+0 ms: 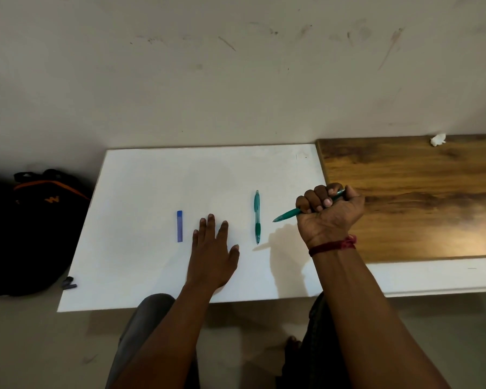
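Fist of right hand (330,210) wraps green pen (288,214), tip jutting left

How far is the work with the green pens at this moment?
Looks done: one green pen lies on the white board, right of the blue case. In hand: the right hand grips a second green pen in a fist; the left hand rests flat. Left, probably: laying this pen down.

Held pen (288,214): mid-barrel hidden inside right hand (330,211) fingers (310,202). Backpack (26,234) cut by left edge. Wooden desk (418,192) cut by right edge. White scrap (438,139) too small to identify. Dark bit (68,284) beside backpack unclear.
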